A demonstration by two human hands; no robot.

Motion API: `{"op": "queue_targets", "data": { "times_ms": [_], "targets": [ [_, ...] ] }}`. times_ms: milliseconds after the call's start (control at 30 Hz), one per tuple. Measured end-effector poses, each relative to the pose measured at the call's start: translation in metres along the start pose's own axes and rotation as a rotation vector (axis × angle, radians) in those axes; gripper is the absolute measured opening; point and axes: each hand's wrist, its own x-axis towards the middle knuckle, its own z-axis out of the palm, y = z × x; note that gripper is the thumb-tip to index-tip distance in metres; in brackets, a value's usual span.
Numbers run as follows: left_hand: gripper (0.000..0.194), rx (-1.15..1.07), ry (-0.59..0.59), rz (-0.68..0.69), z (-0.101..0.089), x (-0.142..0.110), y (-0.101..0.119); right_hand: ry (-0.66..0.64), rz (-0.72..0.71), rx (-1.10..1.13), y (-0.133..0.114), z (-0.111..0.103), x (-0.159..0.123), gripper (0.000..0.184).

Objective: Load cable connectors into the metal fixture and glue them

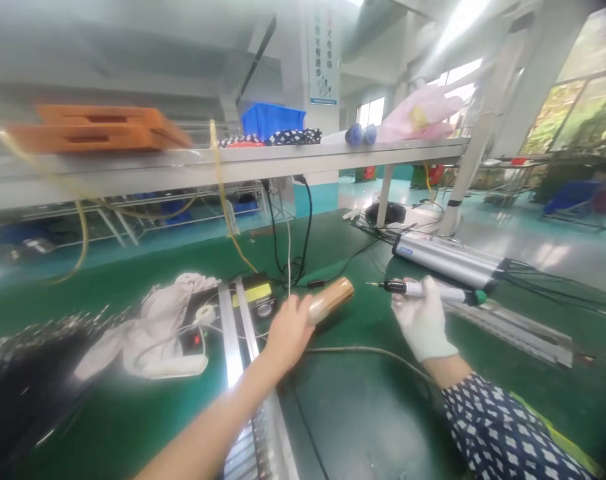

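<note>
My left hand (289, 330), bare, has its fingers closed around the near end of a shiny tan cylinder (335, 298), which looks like a roll and tilts up to the right. In a white glove, my right hand (421, 320) grips an electric screwdriver (443, 292) with a white body, black nose and green tail end. The thin bit points left toward the cylinder, apart from it. Under my left forearm runs a long pair of metal rails (235, 340). Beside the rails sits a dark box with a yellow label (259, 293).
Left of the rails lie a pale crumpled cloth (165, 313) and a blurred dark heap of shiny pieces (27, 373). A silver metal bar (445, 259) with cables and a flat clear-looking strip (515, 330) lie right. Orange trays (103, 130) and a blue bin (273, 120) stand on the shelf above.
</note>
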Motion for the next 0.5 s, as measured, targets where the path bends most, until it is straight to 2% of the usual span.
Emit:
{"op": "queue_targets", "data": {
  "times_ms": [133,233,333,400,500],
  "targets": [
    [0.052,-0.082,0.094,0.094,-0.020,-0.059,-0.023,-0.005,-0.055,-0.037,-0.010,0.006,-0.007,0.030],
    [0.052,-0.109,0.181,0.149,-0.022,-0.089,-0.033,-0.093,0.001,-0.110,0.002,0.019,-0.028,0.039],
    [0.055,-0.147,0.228,0.140,-0.020,-0.107,-0.033,-0.231,0.097,-0.214,0.019,0.031,-0.056,0.049],
    [0.054,-0.205,0.223,0.112,-0.023,-0.117,-0.028,-0.327,0.171,-0.296,0.030,0.035,-0.072,0.051],
    [0.053,-0.359,0.124,0.018,-0.032,-0.133,-0.016,-0.467,0.304,-0.425,0.042,0.035,-0.087,0.050]
  ]
}}
